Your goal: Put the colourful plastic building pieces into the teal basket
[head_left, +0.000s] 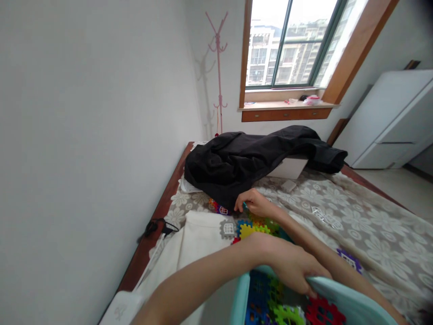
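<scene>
Your left hand (291,266) lay over the rim of the light-blue plastic basket (338,298), fingers curled down over the edge and gripping it, which kept the basket steady on the bed (372,234). Your right hand (255,204) reached further out, fingers pinched together on a small blue interlocking puzzle tile at the edge of the loose tile heap (252,228); whether the tile was fully lifted could not be told.

To do that pick well, you would have wanted to take one tile cleanly by its toothed edge, since the pieces in the heap sat meshed against each other and a neighbour could drag along. Holding the basket rim down with the other hand was a sound choice on soft bedding.

The basket held tiles already: a red one (323,311), a green one (286,313) and dark blue ones (257,293) showed in its bottom, lying flat and overlapping. More tiles stayed outside it: a grey window-printed tile (228,229) beside the heap, a purple one (348,259) apart on the floral bedspread, and a few under the edge of the black jacket (243,162).
</scene>
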Motion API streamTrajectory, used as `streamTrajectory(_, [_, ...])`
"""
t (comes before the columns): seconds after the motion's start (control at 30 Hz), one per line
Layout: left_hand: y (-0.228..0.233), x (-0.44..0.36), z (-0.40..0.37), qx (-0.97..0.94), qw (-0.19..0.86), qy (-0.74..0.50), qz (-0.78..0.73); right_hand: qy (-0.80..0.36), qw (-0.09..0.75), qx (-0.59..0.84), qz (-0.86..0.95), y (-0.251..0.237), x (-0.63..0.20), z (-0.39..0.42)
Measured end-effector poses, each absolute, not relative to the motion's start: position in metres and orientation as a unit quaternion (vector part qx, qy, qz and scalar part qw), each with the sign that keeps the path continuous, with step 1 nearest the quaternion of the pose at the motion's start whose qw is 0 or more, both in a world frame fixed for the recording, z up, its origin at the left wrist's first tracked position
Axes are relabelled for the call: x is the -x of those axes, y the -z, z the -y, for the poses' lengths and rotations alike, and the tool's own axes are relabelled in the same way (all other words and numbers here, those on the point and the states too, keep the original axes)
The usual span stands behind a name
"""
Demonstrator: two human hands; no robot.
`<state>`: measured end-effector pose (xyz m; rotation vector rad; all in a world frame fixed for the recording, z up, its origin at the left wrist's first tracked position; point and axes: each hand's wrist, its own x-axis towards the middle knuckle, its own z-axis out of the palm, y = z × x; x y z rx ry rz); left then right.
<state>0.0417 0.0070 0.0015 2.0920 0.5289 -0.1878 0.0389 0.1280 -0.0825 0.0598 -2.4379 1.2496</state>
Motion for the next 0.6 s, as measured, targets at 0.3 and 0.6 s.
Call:
streamTrajectory(0.3, [-0.027,-0.035,0.013,-0.876,0.372,0.120,-0.283,-0.290,0.147,-0.076,0.943,0.056,-0.017,-0.132])
streamTrajectory(0.6, [-0.005,-0.045,0.002,-0.861,0.438,0.060,-0.252,0.135,0.101,-0.016,0.986,0.018,0.018,-0.137])
